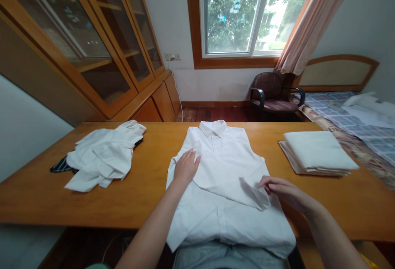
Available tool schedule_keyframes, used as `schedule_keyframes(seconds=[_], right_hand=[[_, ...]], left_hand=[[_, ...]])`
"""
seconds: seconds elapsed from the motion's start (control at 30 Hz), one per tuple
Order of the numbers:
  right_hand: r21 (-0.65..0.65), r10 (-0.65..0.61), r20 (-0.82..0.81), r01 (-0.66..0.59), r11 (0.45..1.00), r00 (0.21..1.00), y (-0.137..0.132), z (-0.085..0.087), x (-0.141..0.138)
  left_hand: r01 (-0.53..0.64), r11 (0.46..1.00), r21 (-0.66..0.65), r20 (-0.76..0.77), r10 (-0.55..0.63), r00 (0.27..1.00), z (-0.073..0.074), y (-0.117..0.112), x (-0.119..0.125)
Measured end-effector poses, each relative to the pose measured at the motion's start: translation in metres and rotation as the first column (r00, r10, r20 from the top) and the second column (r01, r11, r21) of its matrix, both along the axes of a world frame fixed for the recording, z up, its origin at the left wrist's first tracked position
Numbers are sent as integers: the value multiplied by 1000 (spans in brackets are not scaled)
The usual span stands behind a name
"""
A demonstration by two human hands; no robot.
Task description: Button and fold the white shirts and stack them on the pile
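A plain white shirt (222, 160), collar (213, 128) pointing away, lies buttoned and lightly creased on the tabletop (151, 186), its hem past the near edge. One sleeve (230, 184) crosses its front. The left hand (186, 166) rests flat on it, fingers extended; the right hand's (277, 187) fingers bunch at the raised cuff (261, 199), pinching or not, I cannot tell. A crumpled pile (103, 153) lies left, a folded stack (319, 150) right.

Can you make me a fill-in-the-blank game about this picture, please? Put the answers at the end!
1. The collared cloth shirt with buttons is coloured ____.
2. The bare hand lying palm-down on the shirt's chest is the person's ____ hand.
3. The flat stack of folded pale cloth lies to the ____ of the shirt, as the person sees it.
4. The maroon chair with black armrests stands below the wood-framed glass ____.

Missing words: white; left; right; window.
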State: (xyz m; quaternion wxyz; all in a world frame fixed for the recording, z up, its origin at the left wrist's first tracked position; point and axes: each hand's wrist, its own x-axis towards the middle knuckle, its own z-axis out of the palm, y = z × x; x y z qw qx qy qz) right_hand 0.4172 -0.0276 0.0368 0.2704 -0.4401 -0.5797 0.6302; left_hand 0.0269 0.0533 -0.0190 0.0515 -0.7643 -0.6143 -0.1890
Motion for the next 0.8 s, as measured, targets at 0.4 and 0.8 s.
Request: schedule_keyframes(seconds=[0.4,0.8], right_hand=[[219,-39,348,-41,975,937,44,-13,-65],[183,99,443,-197,963,891,31,7,-74]], left_hand=[[-78,997,0,-60,78,995,-6,24,-18],[-81,996,23,-59,82,995,-12,40,-32]])
